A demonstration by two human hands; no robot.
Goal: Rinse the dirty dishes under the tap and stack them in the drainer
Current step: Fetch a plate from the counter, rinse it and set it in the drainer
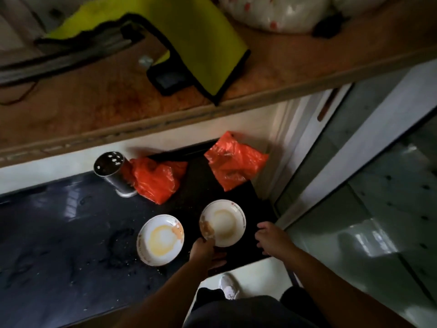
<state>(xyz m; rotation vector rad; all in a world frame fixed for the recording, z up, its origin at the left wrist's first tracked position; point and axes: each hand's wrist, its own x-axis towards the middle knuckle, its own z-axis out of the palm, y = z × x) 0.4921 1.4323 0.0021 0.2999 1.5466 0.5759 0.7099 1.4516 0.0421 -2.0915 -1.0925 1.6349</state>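
Observation:
Two dirty white plates with patterned rims lie on the dark countertop (71,233). The left plate (160,240) has a yellow stain and orange smears and rests flat. The right plate (224,222) carries brown residue at its near-left rim and is tilted slightly. My left hand (204,252) grips that plate's near-left rim, thumb on top. My right hand (272,240) hovers just right of the same plate, fingers spread, holding nothing. No tap or drainer is in view.
A perforated metal canister (113,171) stands at the back of the counter next to two orange plastic bags (156,178) (234,159). A wooden shelf (118,107) overhangs above with a yellow-green cloth (189,31). Grey tiled floor (378,209) lies to the right.

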